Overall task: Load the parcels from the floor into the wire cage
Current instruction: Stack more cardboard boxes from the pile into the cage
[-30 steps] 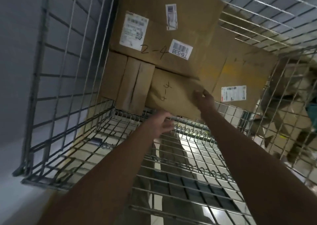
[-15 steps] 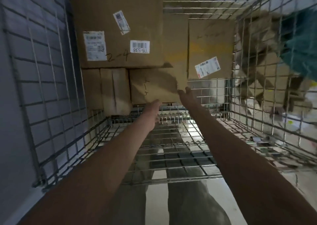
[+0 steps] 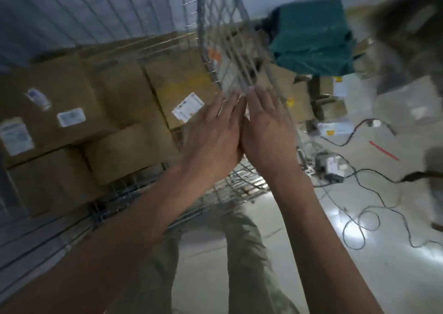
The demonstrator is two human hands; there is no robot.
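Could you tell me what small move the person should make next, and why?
Probably swing both arms right toward the parcels on the floor beyond the cage's side mesh. The left hand and right hand are flat, touching and hold nothing, while boxes already stacked in the cage look settled.

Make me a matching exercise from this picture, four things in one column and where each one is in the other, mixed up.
Things:
1. cardboard boxes
2. green bag
3. black cables
4. hands

Places:
A. loose on the shiny floor, at the right
B. stacked inside the wire cage
C. empty, held together in front of the cage
D. outside the cage, past its right wall

Pairs: 1-B, 2-D, 3-A, 4-C
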